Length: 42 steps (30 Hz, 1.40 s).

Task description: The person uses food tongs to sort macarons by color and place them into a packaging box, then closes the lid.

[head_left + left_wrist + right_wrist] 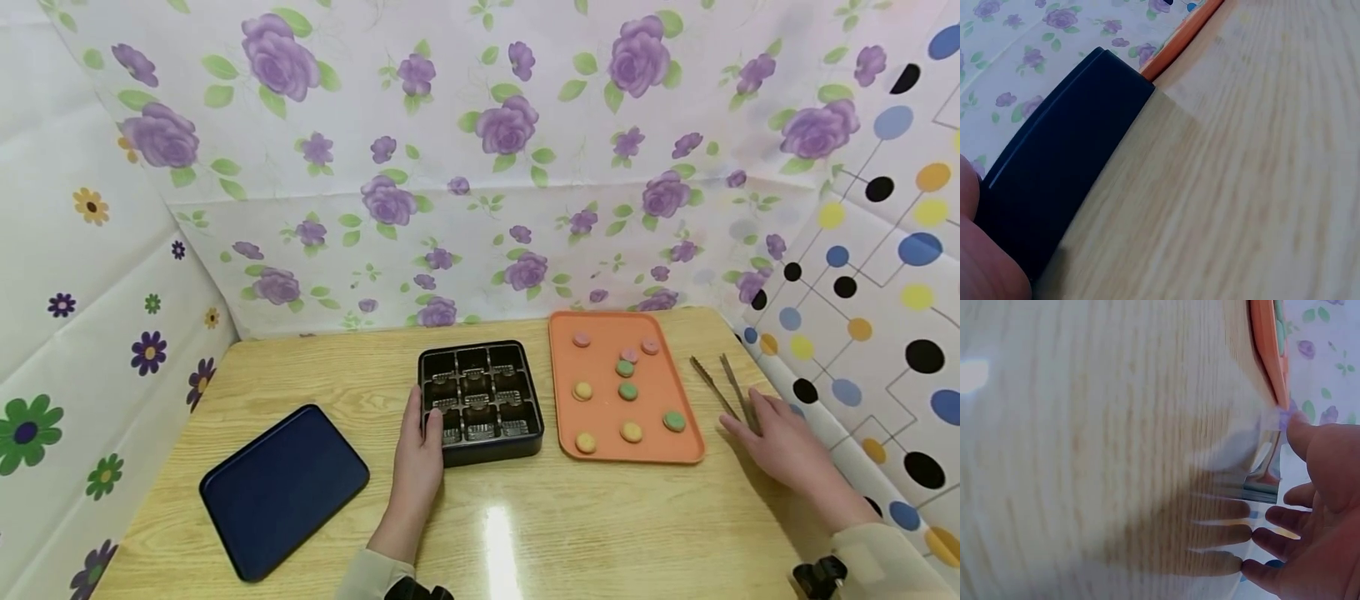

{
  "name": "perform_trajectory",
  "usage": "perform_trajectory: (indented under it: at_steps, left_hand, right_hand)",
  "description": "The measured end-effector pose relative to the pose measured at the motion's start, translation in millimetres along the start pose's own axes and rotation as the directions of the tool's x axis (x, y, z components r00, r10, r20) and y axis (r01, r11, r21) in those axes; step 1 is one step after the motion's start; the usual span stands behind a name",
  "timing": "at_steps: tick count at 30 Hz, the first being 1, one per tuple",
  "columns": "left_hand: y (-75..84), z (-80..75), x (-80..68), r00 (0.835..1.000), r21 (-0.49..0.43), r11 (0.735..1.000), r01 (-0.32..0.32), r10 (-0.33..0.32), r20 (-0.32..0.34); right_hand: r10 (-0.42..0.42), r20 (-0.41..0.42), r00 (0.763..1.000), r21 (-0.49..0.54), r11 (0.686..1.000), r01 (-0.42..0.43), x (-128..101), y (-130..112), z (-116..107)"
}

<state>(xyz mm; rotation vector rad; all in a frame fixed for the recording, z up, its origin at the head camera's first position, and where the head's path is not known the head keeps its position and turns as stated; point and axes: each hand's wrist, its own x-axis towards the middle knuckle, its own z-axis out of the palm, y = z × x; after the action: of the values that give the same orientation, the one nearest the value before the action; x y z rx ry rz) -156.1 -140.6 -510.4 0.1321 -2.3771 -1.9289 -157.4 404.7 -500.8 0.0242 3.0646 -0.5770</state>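
Observation:
A black box (491,451) with a grid of compartments, lined with dark plastic, sits mid-table. My left hand (420,458) holds its near left corner, thumb over the rim and fingers along the outer left wall. In the left wrist view the box's dark side (1072,150) shows beside part of that hand. Metal tongs (738,398) lie at the right of the table, arms spread apart. Around their near end is my right hand (787,442); in the right wrist view its thumb and fingers stand apart, with the tongs' shiny end (1263,487) between them.
An orange tray (637,317) with several pink, yellow and green macarons (632,432) lies between box and tongs. A dark blue lid-like tray (285,492) rests at the left. Flower-printed cloth (480,167) rises behind the table, and a dotted sheet (870,275) borders the right side.

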Motion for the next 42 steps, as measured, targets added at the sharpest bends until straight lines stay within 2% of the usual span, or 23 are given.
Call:
perform_trajectory:
  at_steps: [9,20,30,42]
  left_hand:
    - [-3.2,-0.1,-4.7,1.000,-0.015,1.000,0.003,-0.003,-0.031]
    - [-5.9,-0.4,-3.5,1.000,-0.028,1.000,-0.002,0.001,-0.017]
    - [-4.9,-1.2,-4.5,1.000,-0.020,1.000,0.008,-0.009,-0.019]
    - [-5.0,-3.2,-1.9,1.000,0.015,1.000,-0.005,0.005,-0.021]
  right_hand:
    - [0.025,-0.045,0.999,-0.010,1.000,-0.025,-4.0,0.9,1.6]
    - [0.015,-0.135,0.991,-0.030,0.999,-0.019,-0.9,5.0,8.0]
    - [0.023,-0.242,0.970,-0.039,0.999,-0.033,-1.6,0.7,12.7]
    - [0.047,-0.237,0.970,-0.031,0.998,-0.056,0.8,-2.4,12.6]
